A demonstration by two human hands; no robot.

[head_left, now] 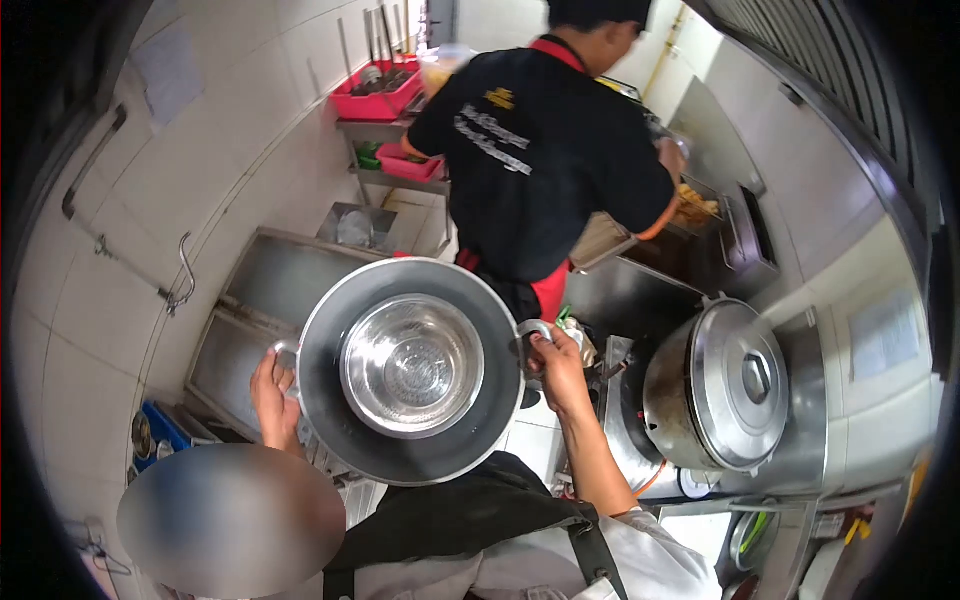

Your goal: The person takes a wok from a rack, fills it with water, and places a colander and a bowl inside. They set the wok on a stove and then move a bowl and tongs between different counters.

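Observation:
A wide dark grey pot (325, 350) with a silver rim hangs in front of my body. Inside it sits a shiny metal bowl (413, 366). My left hand (273, 395) is closed round the pot's left handle, and my right hand (560, 368) grips the handle on the right. The pot is held up off any surface, its open top facing the camera. Nothing but the bowl shows inside the pot.
A co-worker in a black shirt (540, 160) stands just ahead, back turned. On the right, a large lidded pot (670, 390) rests on a stove. Sinks (290, 270) line the left wall, near a shelf with red trays (378, 98). A blurred oval covers the lower left.

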